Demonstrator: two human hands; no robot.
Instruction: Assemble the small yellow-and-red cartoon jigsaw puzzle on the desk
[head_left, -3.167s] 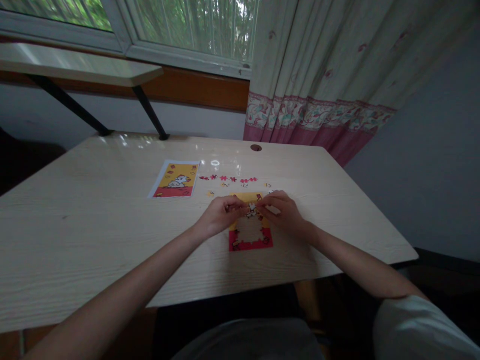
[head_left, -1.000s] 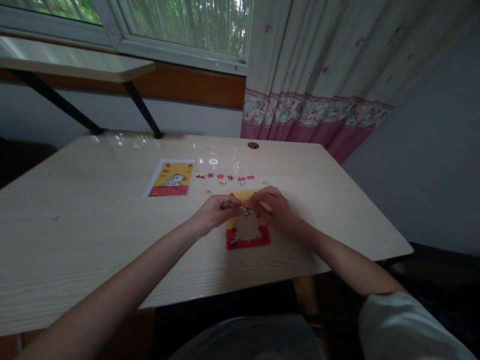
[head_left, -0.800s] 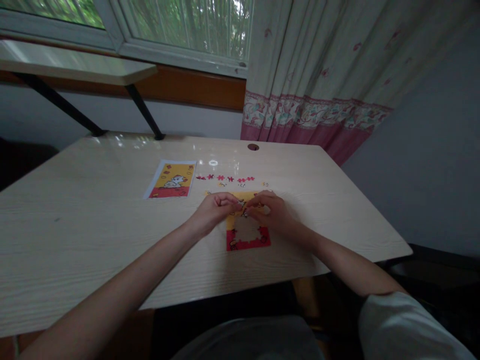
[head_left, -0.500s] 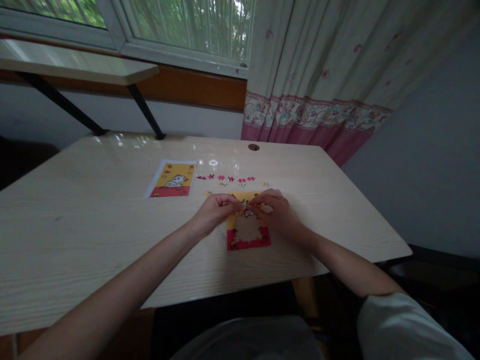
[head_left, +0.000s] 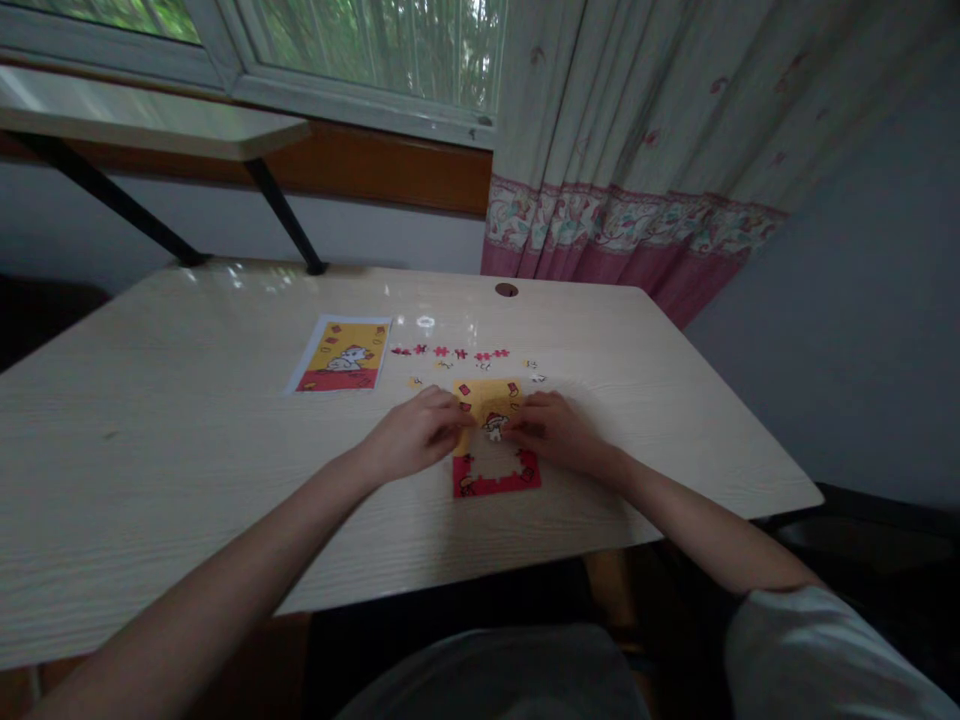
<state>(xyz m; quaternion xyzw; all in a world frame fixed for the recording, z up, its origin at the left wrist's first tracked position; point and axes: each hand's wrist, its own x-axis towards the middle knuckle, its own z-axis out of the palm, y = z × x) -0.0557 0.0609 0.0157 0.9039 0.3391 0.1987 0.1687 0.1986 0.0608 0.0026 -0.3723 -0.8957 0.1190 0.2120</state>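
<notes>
A partly assembled jigsaw puzzle (head_left: 497, 487) lies flat on the table, yellow at the top and red along the bottom, with a gap in its lower middle. My left hand (head_left: 418, 436) rests over its left side, fingers closed together at the border. From the right, my right hand (head_left: 559, 432) reaches in with its fingers pinched at the edge of a white puzzle piece with red on it (head_left: 494, 427), just above the gap. The fingertips partly hide the puzzle's sides, and whether that piece is locked in cannot be made out.
Several loose red pieces (head_left: 442, 352) form a row behind the puzzle, with white and yellow pieces (head_left: 484, 366) scattered nearer. A printed reference picture (head_left: 345, 356) lies to the left. A cable hole (head_left: 507, 290) and a raised shelf (head_left: 150, 120) are at the back.
My hands have moved apart and slightly down from the puzzle's upper middle, exposing its top part and the white and red piece. The view has shifted a little.
</notes>
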